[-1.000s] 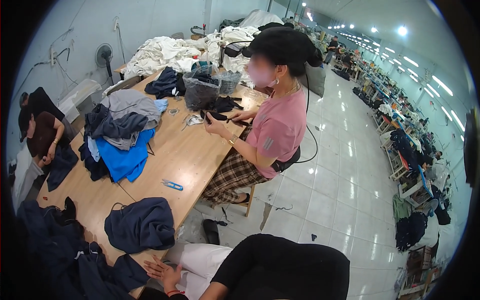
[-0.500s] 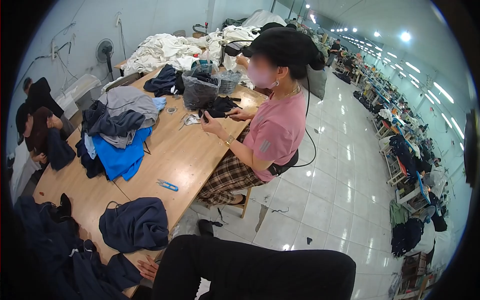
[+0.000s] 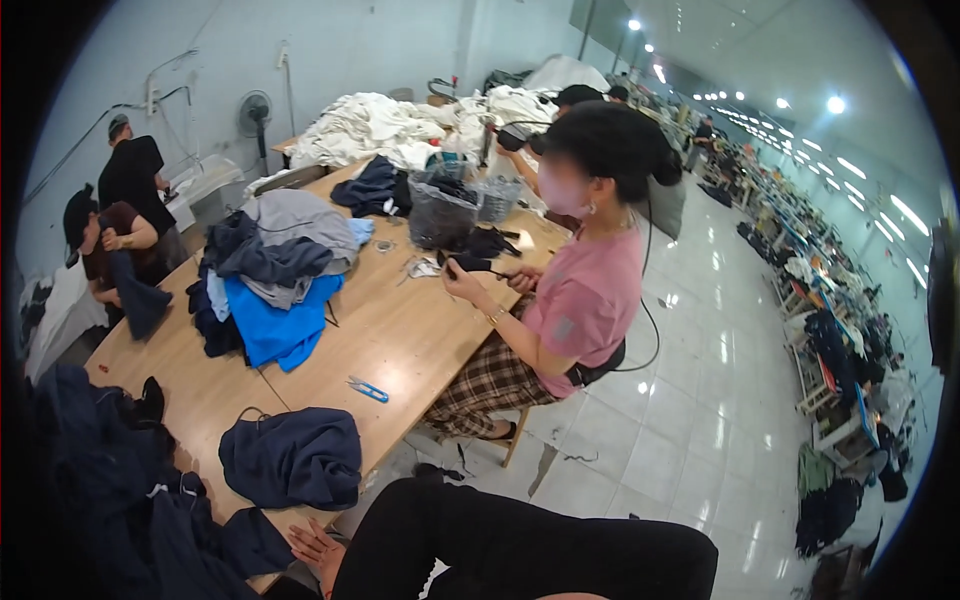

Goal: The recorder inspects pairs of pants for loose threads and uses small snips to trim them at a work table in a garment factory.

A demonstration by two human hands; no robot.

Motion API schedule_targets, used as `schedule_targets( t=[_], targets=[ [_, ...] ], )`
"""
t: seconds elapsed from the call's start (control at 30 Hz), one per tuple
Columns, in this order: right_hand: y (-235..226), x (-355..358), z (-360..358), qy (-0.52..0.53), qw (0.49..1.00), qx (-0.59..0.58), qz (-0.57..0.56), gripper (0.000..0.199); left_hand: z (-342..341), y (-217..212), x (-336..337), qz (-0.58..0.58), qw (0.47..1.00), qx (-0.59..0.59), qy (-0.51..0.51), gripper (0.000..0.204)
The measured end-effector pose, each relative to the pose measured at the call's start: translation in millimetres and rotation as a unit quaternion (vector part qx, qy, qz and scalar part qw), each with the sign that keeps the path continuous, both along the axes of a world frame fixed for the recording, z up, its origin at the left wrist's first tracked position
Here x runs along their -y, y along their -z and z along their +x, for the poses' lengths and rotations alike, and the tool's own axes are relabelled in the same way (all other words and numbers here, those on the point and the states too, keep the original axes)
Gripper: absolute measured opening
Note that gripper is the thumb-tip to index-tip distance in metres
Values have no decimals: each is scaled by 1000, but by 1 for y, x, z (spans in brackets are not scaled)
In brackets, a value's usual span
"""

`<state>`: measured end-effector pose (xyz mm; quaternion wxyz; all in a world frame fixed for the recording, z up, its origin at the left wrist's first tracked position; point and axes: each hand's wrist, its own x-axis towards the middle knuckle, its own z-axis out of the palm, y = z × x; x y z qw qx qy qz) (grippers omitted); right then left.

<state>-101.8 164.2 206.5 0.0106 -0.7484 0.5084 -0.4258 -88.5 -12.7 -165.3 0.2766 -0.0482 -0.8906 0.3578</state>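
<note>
The dark navy fabric garment [image 3: 292, 458] lies bunched in a rounded heap on the long wooden worktop [image 3: 400, 330], near its front edge, at about 8 o'clock in the view. Crumpled as it is, it shows no clear long axis or pointing end; a thin drawstring loop trails from its upper left. More dark navy cloth [image 3: 130, 500] is piled just left of it, towards 8 o'clock.

One hand [image 3: 318, 550] of the wearer shows at 6 o'clock, just below the worktop's front edge and near the garment: palm up, fingers loosely spread, open and holding nothing. Which hand it is cannot be told, and the other is out of view. The wearer's black-trousered leg [image 3: 520, 545] stretches to the right beside it.

Further up the worktop, a small blue thread snip [image 3: 369, 390] lies alone at the centre, and a bright blue cloth under grey garments [image 3: 275, 290] sits at 10 o'clock. A seated person in a pink T-shirt [image 3: 585, 300] works on dark fabric at 1 o'clock. The white tiled floor [image 3: 700, 400] runs into a long, lamp-lit workshop.
</note>
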Motion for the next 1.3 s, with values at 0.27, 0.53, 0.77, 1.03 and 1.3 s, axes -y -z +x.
schedule_targets(
  t=[0.27, 0.53, 0.77, 1.03, 1.3],
  targets=[
    [-13, -8, 3, 64, 996, -3, -66, 49, 2, -7, -8, -70, 994, -73, -31, 53],
    [-24, -38, -10, 227, 963, -80, -117, 49, 3, 16, -3, 136, 986, 67, -70, 144],
    [-60, -253, -10, 695, 276, -311, -586, 7, 4, -28, -2, 473, 779, 393, -121, 150],
    [-93, -333, 21, 685, 173, -397, -585, 16, 5, -32, -3, 478, 780, 385, -124, 147],
    [-32, -403, 2, 836, 159, -449, -273, 14, 7, -28, -1, 480, 775, 394, -115, 146]
  ],
)
